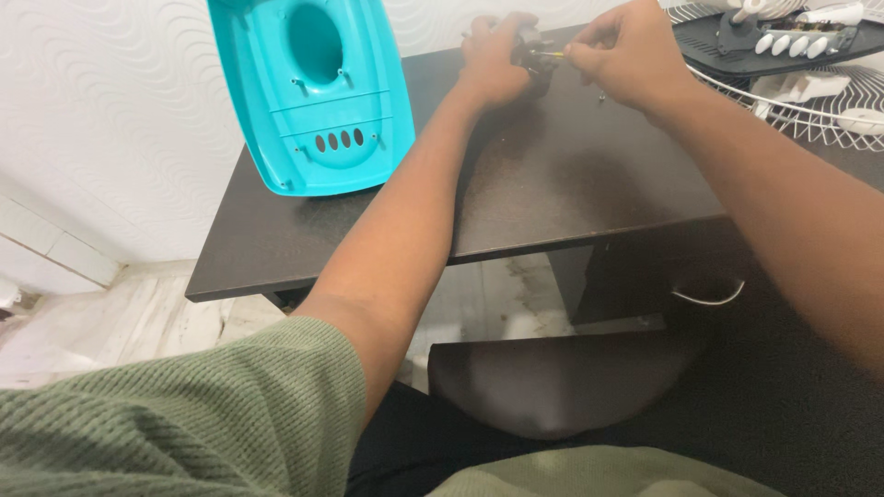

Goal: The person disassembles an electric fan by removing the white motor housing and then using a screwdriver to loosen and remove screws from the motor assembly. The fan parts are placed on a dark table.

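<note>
1. Left hand is wrapped round a small dark metal part, braced on the far edge of the dark table; steadies it for fine work.
2. Right hand pinches a thin yellowish tool, tip at the part.
3. Turquoise plastic housing leans on the wall, out of the way; white wire fan guard lies right.

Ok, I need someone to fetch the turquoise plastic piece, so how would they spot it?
Start at the dark table against the white wall. On its far left corner leans the turquoise plastic cover, well left of both hands. It alone is bright turquoise, with a big oval hole above four small slots.
</note>
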